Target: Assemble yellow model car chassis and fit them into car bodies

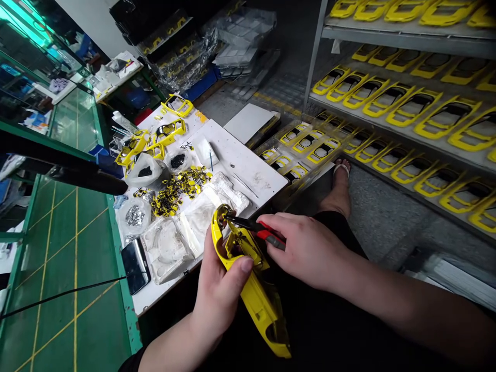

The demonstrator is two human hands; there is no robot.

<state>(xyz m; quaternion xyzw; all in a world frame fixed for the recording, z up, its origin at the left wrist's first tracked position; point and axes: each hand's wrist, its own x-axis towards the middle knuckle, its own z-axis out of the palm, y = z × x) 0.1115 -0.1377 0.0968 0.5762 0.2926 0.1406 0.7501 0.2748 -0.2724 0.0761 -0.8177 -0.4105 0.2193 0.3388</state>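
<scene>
A white table [251,160] and rack [387,35] stand beyond the yellow shell [256,299].

The table [269,168] stands between the conveyor [58,248] on its left and the rack [387,35] on its right. On its near left corner lies the phone [135,266], just left of a foam block [166,245]. Behind that block is a pile of parts [168,199], with bags [134,178] to its left. Before the table, the left hand [220,287] holds a shell [260,305]; the right hand's [308,248] pliers [271,235] reach into its upper end.
</scene>
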